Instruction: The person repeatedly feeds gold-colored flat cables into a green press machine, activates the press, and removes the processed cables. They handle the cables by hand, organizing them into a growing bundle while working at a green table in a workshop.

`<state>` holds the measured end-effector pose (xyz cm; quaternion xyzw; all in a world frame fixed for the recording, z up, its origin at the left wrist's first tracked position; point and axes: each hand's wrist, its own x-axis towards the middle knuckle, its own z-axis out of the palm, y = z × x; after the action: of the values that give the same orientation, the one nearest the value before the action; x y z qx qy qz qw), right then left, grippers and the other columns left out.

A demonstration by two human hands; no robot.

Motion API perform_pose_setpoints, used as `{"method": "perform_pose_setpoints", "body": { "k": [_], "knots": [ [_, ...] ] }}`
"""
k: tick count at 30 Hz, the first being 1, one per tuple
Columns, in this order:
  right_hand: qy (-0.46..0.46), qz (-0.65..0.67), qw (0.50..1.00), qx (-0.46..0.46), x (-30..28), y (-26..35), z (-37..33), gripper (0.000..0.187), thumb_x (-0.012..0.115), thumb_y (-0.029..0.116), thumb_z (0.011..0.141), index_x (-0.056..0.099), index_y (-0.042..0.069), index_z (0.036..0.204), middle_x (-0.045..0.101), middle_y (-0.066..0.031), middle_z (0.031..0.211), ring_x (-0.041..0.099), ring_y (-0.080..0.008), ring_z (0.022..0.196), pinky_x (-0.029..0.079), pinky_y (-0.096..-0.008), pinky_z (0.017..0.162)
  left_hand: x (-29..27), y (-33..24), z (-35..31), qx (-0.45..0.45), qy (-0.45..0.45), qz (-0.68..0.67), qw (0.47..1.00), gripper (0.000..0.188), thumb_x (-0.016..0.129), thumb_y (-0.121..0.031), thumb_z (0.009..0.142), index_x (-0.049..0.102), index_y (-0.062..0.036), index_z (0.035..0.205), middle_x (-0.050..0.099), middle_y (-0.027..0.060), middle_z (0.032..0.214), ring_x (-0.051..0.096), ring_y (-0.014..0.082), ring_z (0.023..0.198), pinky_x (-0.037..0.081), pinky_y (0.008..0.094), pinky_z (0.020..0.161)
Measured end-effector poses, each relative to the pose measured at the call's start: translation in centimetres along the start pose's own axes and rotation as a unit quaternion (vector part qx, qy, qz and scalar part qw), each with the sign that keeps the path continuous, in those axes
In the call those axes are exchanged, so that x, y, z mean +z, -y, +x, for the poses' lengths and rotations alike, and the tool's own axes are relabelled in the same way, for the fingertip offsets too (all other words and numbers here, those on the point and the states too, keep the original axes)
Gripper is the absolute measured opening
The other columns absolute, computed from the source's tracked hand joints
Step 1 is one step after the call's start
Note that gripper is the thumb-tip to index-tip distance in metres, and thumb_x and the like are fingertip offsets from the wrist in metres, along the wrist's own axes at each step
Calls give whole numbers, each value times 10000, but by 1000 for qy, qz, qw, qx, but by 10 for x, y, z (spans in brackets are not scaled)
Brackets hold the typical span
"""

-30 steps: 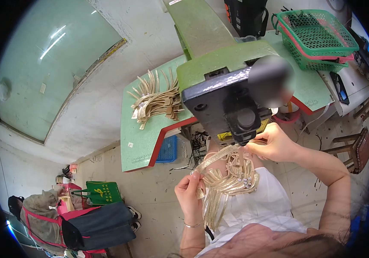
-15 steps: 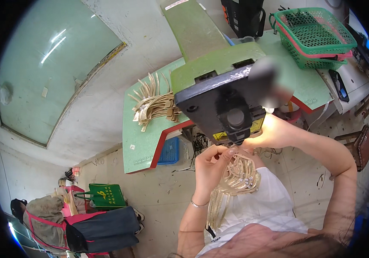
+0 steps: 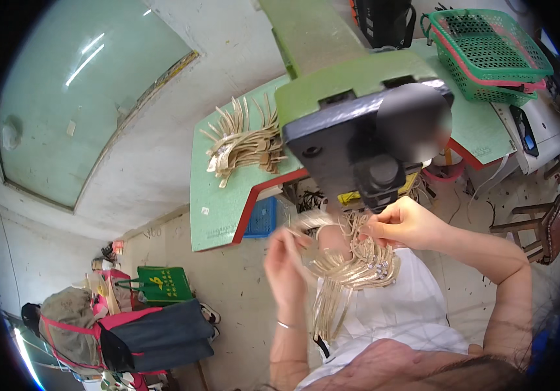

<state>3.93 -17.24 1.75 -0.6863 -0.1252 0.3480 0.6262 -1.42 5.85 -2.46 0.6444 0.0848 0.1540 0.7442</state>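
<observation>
A bundle of thin gold straps with small shiny buckles lies over my lap on white clothing, its long ends hanging down. Blurred by motion, my left hand is closed on a light gold strap left of the bundle. My right hand pinches a gold strap at the top of the bundle, just below the black head of a green machine. That head hangs above both hands. The fingertips of my right hand are partly hidden among the straps.
More gold straps are piled on the green table with a red edge. Green and pink baskets stand at the far right, near a phone. A stool is to the right; another person is at lower left.
My hands were together under the machine head. Now they are apart: the left has swung left with a strap, and the right has come down to the bundle.
</observation>
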Motion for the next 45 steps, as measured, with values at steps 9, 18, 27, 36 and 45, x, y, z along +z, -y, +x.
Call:
{"method": "perform_pose_setpoints", "body": {
  "k": [9,18,27,36,45],
  "knots": [
    [-53,-340,915,-210,71,-175,52,195,604,165,820,638,45,971,586,-81,896,535,-252,900,420,-378,798,-15,-23,295,229,-22,541,809,403,542,-466,832,702,-113,940,675,134,811,637,316,790,443,397,750],
    [-105,-348,881,-302,108,-212,89,196,677,152,756,564,63,889,535,-75,926,518,-237,924,393,-356,796,-15,35,270,478,-84,467,739,294,648,-214,802,603,-14,1012,557,167,1065,460,357,1097,361,457,920],
    [54,-197,956,-212,22,-89,26,167,608,128,841,604,23,969,619,-111,904,610,-208,821,477,-301,701,-5,-42,32,113,470,453,749,248,661,-215,810,641,-31,976,641,92,827,619,177,683,474,259,611],
    [136,-463,870,-104,-77,70,-1,275,647,349,819,692,89,893,607,-38,769,573,-164,750,438,-300,652,56,-4,0,-113,366,16,923,330,475,-233,963,672,22,891,601,-11,659,434,-4,516,308,167,456],
    [177,-426,869,-177,-98,77,21,223,675,231,811,630,37,912,639,-46,828,574,-139,750,465,-273,701,71,-3,-4,-110,276,12,955,333,486,-217,956,677,31,842,579,-8,628,437,10,515,311,168,471]
  ]
}}
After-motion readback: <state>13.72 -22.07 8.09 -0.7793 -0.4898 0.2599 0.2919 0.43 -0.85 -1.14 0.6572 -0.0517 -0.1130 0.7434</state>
